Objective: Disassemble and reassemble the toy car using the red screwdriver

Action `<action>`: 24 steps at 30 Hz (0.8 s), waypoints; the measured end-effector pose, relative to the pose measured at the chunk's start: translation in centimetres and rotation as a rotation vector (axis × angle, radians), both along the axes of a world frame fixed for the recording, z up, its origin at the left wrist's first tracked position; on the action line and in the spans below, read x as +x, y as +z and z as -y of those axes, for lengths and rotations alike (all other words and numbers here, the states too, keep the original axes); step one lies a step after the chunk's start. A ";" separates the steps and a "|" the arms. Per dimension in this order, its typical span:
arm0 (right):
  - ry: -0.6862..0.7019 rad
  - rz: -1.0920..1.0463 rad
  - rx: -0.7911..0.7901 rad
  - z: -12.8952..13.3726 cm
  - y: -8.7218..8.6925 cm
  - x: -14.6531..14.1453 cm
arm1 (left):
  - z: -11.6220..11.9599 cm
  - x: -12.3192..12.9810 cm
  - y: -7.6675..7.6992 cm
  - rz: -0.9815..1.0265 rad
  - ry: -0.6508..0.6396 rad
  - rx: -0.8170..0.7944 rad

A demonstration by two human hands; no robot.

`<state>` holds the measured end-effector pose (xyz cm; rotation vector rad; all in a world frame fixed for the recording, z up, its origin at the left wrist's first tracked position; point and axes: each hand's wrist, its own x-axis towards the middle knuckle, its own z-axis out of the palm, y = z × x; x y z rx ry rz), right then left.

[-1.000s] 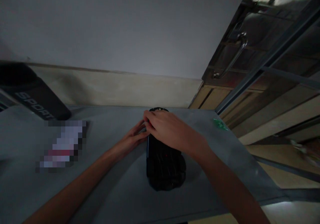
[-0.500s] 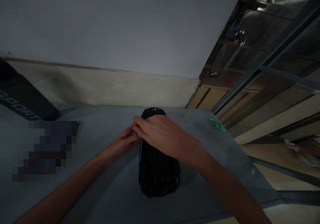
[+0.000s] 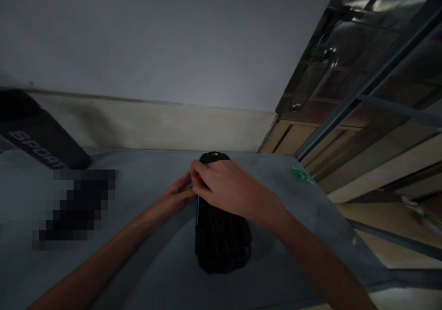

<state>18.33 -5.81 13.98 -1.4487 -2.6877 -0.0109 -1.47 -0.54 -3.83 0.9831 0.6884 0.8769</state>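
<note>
Black toy car (image 3: 223, 241) lies on the grey desk (image 3: 155, 277), near the middle, long axis running away from the wearer; seems to be underside up. Far end close to the wall (image 3: 155, 38). Tiny red dot on its dark surface.

Right hand (image 3: 226, 185) laid across the car's far half, palm down, thumb and forefinger curled toward each other at the car's left edge. Red bit (image 3: 200, 178) shows between them, mostly hidden; cannot tell what it is or whether it is pinched. Left hand (image 3: 177, 194) low at the car's left side, thumb a little apart from the fingers, tips meeting the right hand's; cannot tell whether they grip anything.

Left on desk: dark bottle (image 3: 44, 135), lettered SPORT, slanting in view. Just in front of it, a dark item (image 3: 79, 204), pixelated, unreadable. Right, near desk edge: green wrapper (image 3: 302, 175). Beyond, metal door with curved handle (image 3: 316, 82).
</note>
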 end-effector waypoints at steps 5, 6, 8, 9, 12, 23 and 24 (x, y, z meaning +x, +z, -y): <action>0.040 -0.051 -0.007 -0.1 -0.3 0.0 | 0.0 -0.1 -0.1 -0.019 0.011 0.012; 0.039 -0.047 -0.015 -0.1 -0.4 0.0 | 0.0 -0.1 0.0 -0.026 0.003 0.031; 0.028 -0.029 -0.033 0.0 -0.3 -0.1 | 0.1 -0.1 0.2 -0.036 -0.016 0.072; 0.017 -0.017 -0.037 0.1 -0.2 -0.2 | 0.1 0.0 0.3 -0.039 -0.025 0.085; -0.026 0.002 -0.040 0.4 0.2 -0.5 | 0.1 0.0 0.3 -0.043 -0.035 0.098; 0.028 -0.015 0.004 0.2 -1.0 -0.5 | 0.1 0.1 0.2 -0.102 0.010 0.118; 0.022 -0.001 -0.003 0.2 -0.9 -0.6 | 0.1 0.1 0.2 -0.096 0.004 0.132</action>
